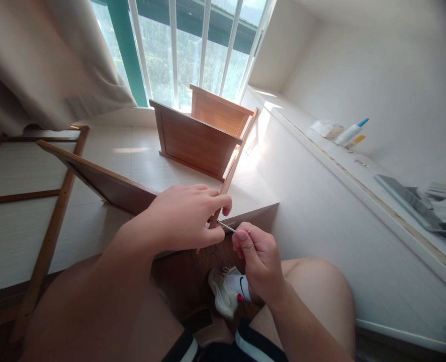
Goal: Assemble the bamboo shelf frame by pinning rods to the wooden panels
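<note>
My left hand (pixel 187 216) pinches the near end of a thin wooden frame strip (pixel 235 161) that runs up toward a brown wooden box assembly (pixel 194 141) on the white platform. My right hand (pixel 258 261) is closed on a small thin metal tool (pixel 227 227), its tip pointing left at the spot where my left fingers hold the strip. A brown panel (pixel 105 181) lies slanted under my left forearm. My knees and a white sneaker (pixel 225 294) are below the hands.
A wooden slatted frame (pixel 57 201) leans at the left. A white platform (pixel 143 156) carries the box parts. The right ledge (pixel 358 166) holds a tube (pixel 353 131), a tablet (pixel 407 198) and papers. Window bars and a curtain (pixel 45 60) are behind.
</note>
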The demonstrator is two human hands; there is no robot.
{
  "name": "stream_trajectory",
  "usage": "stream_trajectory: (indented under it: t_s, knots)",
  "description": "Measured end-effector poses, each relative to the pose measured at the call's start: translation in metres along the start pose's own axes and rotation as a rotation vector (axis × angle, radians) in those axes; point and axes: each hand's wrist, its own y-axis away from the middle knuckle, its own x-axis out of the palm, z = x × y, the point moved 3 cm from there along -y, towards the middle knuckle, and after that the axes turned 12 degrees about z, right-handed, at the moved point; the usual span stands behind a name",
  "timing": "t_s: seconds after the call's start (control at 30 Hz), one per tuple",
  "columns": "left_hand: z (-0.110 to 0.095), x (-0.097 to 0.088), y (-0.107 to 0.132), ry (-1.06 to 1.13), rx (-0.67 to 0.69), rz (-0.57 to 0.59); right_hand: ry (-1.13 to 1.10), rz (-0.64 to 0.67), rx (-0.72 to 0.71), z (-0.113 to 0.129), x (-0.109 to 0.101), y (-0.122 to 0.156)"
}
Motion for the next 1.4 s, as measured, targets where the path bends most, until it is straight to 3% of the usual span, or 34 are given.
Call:
stream_trajectory:
  t_s: [0.23, 0.5, 1.4]
  knots:
    - [0.001, 0.002, -0.001, -0.018, 0.005, -0.003, 0.223, 0.033, -0.151, -0.002, -0.008, -0.005]
    - [0.003, 0.002, 0.0, -0.023, 0.004, -0.004, 0.354, 0.05, -0.22, -0.006, -0.011, -0.004]
    - [0.002, 0.003, 0.0, -0.022, -0.005, -0.007, 0.28, 0.005, -0.169, -0.006, -0.01, -0.007]
